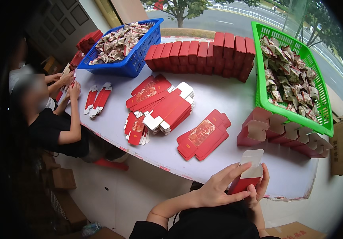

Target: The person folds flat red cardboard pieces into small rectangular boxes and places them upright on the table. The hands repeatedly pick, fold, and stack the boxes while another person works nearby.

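A small red carton [241, 184] with a raised white flap is between my hands, over the table's near edge. My left hand [221, 186] grips it from the left, with fingertips across the carton's upper opening. Curled round the carton's right side is my right hand [259, 187], its thumb near the left fingers. Just beyond, several opened red cartons [254, 133] stand in a row with their flaps up. A flat unfolded carton blank [204, 135] lies on the table to the left of them.
Stacked flat blanks [171, 109] lie mid-table. Closed red boxes [195, 55] line the far side. A green basket [327, 115] and a blue basket [133, 68] hold small wrapped packets. Two people work at the left end; one shows a bare forearm [75, 119]. A brown carton [342, 147] stands at right.
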The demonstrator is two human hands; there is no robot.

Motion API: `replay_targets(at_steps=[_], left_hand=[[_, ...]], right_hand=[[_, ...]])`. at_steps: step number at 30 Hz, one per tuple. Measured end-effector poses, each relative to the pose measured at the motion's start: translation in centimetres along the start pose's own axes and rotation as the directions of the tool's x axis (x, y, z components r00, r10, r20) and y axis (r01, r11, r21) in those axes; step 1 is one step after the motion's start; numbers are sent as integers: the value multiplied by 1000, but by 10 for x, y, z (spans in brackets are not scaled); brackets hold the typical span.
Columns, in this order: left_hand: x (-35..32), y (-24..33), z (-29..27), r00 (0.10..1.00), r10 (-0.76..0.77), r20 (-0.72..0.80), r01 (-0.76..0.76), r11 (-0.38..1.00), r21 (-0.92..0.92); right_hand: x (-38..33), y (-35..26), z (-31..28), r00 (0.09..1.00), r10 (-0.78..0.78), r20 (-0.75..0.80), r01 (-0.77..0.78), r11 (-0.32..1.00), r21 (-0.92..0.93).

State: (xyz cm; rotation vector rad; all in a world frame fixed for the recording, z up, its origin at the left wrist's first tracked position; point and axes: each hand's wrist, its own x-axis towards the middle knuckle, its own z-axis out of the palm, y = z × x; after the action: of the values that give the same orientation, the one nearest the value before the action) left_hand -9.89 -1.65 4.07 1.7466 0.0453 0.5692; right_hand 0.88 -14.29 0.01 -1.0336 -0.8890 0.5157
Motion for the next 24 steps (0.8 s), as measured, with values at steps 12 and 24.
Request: replay_targets(at_steps=[12,24], left_hand=[[-4,-26,10,974,175,-147,-151,976,159],[2,-29,11,986,164,-30,-159,979,128]], right_hand=[[2,3,14,978,146,-151,-162,982,-101],[10,15,10,939,47,-340,-98,986,-135]])
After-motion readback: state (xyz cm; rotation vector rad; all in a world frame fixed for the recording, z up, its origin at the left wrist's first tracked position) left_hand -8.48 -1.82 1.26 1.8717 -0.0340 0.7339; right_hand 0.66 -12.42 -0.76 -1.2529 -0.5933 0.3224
